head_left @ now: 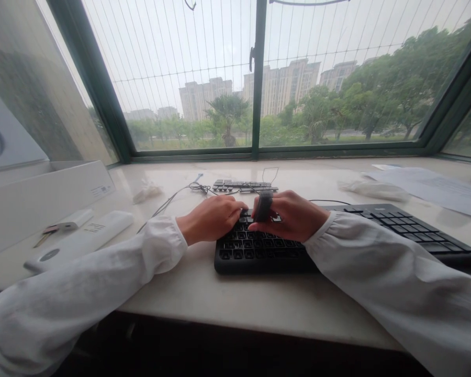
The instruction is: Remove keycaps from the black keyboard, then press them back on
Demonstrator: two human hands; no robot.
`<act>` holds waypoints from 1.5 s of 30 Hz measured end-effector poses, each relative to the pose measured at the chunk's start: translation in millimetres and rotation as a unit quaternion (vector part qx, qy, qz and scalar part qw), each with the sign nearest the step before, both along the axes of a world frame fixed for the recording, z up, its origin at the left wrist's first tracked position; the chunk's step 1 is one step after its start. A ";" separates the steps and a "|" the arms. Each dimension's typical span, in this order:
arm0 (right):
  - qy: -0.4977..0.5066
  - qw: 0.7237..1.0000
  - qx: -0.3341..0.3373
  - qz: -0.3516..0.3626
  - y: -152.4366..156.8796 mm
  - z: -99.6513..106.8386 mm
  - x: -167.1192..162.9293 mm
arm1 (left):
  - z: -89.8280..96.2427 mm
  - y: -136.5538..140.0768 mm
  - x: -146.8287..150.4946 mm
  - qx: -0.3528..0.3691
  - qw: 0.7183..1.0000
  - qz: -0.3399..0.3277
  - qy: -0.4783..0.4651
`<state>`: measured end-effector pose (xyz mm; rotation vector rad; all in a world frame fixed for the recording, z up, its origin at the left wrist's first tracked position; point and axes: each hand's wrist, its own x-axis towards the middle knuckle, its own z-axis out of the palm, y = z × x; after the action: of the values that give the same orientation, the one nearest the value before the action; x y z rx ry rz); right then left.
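Observation:
A black keyboard [259, 266] lies on the pale sill, many of its left-hand key positions showing bare sockets without caps. My left hand [210, 219] is closed at the keyboard's far left corner, with finger and thumb touching its top edge; part of the grip is hidden. Above the open sockets, my right hand [296, 213] pinches a small dark grey block [264, 206], held upright; it may be a brush, but its lower end is hard to make out. Behind both hands, loose black keycaps [241, 185] lie in rows.
To the left are an open white box [74, 183], a long white case [98, 233] and a smaller white piece with a key [47, 234]. A cable [168, 201] runs beside my left hand. Crumpled clear plastic [377, 189] and papers [439, 186] lie at the right.

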<state>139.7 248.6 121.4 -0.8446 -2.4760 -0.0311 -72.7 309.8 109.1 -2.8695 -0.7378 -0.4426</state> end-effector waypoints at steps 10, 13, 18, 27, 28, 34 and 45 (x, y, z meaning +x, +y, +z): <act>0.033 0.999 0.007 -0.026 4.9 -4.8 2.7 | -0.7 0.0 -0.7 -0.009 1.000 0.001 -0.002; 0.036 0.999 0.015 -0.025 4.8 -4.7 2.3 | 0.0 -0.2 -0.3 -0.010 1.000 0.003 -0.001; 0.024 0.999 0.024 -0.015 5.4 -4.7 2.7 | 0.2 -0.5 -0.2 -0.009 1.000 0.004 -0.001; 0.040 0.996 0.075 0.027 7.2 -14.5 3.1 | 0.2 -0.6 -0.4 0.003 1.000 -0.006 0.000; 0.045 0.994 0.092 0.034 7.2 -16.6 2.8 | 0.4 -0.8 -0.4 0.004 1.000 -0.008 0.000; 0.027 0.983 0.178 0.033 5.6 -23.8 -0.7 | -0.1 -1.6 -0.2 0.000 1.000 -0.008 -0.002; -0.016 0.969 0.247 -0.011 7.4 -19.4 1.5 | 0.1 -2.5 0.4 0.008 1.000 -0.004 0.000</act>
<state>141.1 256.0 102.0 -0.6525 -2.3298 -0.6442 -72.3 307.2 109.3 -2.8591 -0.7210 -0.4481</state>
